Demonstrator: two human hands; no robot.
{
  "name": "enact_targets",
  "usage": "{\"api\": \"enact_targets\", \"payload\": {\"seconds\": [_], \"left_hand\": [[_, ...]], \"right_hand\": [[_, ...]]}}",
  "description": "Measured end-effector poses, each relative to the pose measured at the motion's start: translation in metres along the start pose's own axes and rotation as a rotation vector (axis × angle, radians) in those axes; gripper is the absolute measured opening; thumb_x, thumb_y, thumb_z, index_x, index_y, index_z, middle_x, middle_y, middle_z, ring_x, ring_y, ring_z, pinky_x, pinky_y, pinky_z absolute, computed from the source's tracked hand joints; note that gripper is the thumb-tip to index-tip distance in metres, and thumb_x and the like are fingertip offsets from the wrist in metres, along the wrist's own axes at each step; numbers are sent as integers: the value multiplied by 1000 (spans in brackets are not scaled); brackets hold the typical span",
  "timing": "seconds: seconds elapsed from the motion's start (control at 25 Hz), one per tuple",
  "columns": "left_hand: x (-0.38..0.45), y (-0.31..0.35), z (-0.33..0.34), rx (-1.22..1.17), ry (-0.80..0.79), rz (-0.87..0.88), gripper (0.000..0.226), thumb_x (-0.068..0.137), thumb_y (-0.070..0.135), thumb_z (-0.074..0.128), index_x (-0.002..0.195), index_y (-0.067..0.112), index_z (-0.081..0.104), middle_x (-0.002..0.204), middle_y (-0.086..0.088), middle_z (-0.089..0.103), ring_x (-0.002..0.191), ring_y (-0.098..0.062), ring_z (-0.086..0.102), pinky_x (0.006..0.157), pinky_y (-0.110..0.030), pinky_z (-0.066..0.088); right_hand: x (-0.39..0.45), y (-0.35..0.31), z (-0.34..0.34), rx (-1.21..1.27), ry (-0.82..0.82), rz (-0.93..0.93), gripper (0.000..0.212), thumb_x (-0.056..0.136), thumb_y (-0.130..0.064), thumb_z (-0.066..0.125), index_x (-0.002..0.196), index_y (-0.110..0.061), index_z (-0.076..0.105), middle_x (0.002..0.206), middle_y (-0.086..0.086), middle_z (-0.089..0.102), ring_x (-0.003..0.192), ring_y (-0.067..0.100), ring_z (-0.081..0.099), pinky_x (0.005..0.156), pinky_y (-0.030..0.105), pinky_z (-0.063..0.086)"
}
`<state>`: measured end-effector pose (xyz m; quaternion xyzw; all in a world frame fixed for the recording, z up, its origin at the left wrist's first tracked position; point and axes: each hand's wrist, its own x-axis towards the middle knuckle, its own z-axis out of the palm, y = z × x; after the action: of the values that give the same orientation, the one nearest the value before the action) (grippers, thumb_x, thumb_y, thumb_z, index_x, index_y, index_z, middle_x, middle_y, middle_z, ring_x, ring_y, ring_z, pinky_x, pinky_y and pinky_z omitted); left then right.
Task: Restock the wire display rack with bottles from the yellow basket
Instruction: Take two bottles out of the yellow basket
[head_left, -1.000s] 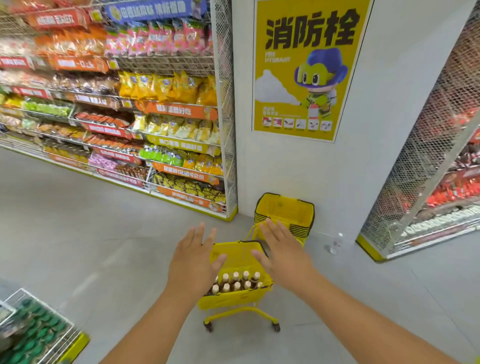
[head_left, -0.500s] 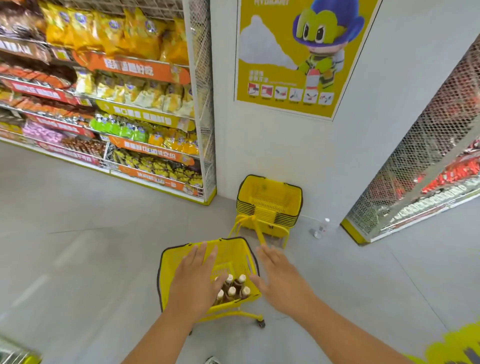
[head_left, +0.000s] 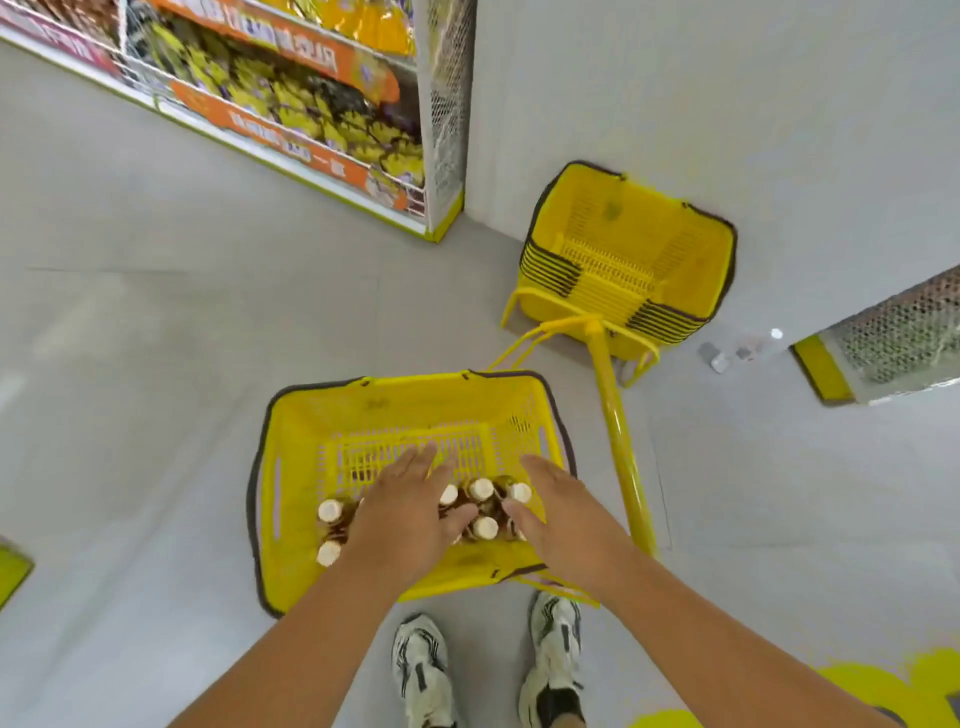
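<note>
Both hands have come down since a half-second ago, from above the basket (head_left: 291, 467) rim to just over the bottles (head_left: 480, 489), and the view has tipped down so the person's shoes (head_left: 422, 670) now show.

The left hand (head_left: 410, 512) hovers flat, fingers straight and spread, covering part of the cluster. The right hand (head_left: 558, 512) is likewise flat and holds nothing.

To do this well, I judge each hand should drop onto a separate bottle, curl round the neck below the cap and lift straight up, so neighbours are not knocked over.

Bottles stand upright at the near end of the basket, which sits on the floor just ahead of the shoes. They are dark brown with pale caps, packed close together. No wire rack for them is clearly in view.
</note>
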<state>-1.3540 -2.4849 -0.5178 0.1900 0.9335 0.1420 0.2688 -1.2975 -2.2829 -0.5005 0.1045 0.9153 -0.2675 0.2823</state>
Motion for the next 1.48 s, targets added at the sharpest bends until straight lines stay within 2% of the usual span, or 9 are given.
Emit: {"api": "enact_targets", "payload": {"seconds": [0.16,0.4,0.52,0.64,0.76,0.92,1.08,1.24,1.48], "left_hand": [[58,-21,66,-1,-76,3,76,96,64,46,160,32,21,169,-1,16,156,-23,11,125,-43,20],[111,-36,121,44,-194,29,80,95,62,53,161,33,17,169,3,16,156,-21,12,124,-43,21],[125,-37,135,37,-243,41,80,93,61,57,159,31,23,167,2,25,154,-23,21,122,-42,26],[137,-34,146,21,-285,26,80,91,58,64,158,32,28,159,-1,41,145,-28,37,114,-41,36],[149,-30,157,54,-323,10,67,87,56,69,147,34,45,140,-1,58,130,-30,53,101,-41,47],[160,-33,161,56,-324,-9,42,84,53,72,120,37,60,111,7,68,105,-23,63,82,-37,53],[163,-46,164,-231,-251,-61,31,87,47,73,115,38,62,107,10,69,98,-19,63,79,-37,54],[168,-48,170,-398,-157,-135,39,90,44,72,125,33,57,115,9,66,102,-19,62,82,-34,50],[165,-50,172,-493,-61,-205,42,87,39,78,124,28,61,116,5,69,106,-21,63,84,-35,50]], "right_hand": [[66,36,46,63,-81,48,70,105,-50,46,163,-22,20,170,-1,23,155,19,24,122,36,27],[112,70,88,191,-122,147,62,105,-44,51,159,-19,32,162,5,37,145,25,41,110,33,37],[123,77,99,266,-152,275,49,105,-39,53,148,-17,46,147,9,53,129,29,54,87,29,39],[131,84,110,271,-143,318,37,101,-23,57,137,-20,54,131,8,63,102,23,57,78,28,40],[136,86,119,324,-94,353,32,93,-10,56,121,-23,60,109,4,67,90,22,59,70,31,45],[143,85,127,456,26,353,33,92,-5,58,104,-36,57,89,-9,63,78,15,62,55,27,41],[161,84,137,581,163,382,17,94,-11,63,99,-27,60,86,-6,64,78,18,61,56,29,44],[176,80,148,649,232,416,23,92,-17,70,109,-29,61,93,-8,67,84,14,61,62,28,46],[169,77,142,689,276,366,25,90,-14,73,94,-36,63,88,-16,67,82,3,63,59,12,44]]}}
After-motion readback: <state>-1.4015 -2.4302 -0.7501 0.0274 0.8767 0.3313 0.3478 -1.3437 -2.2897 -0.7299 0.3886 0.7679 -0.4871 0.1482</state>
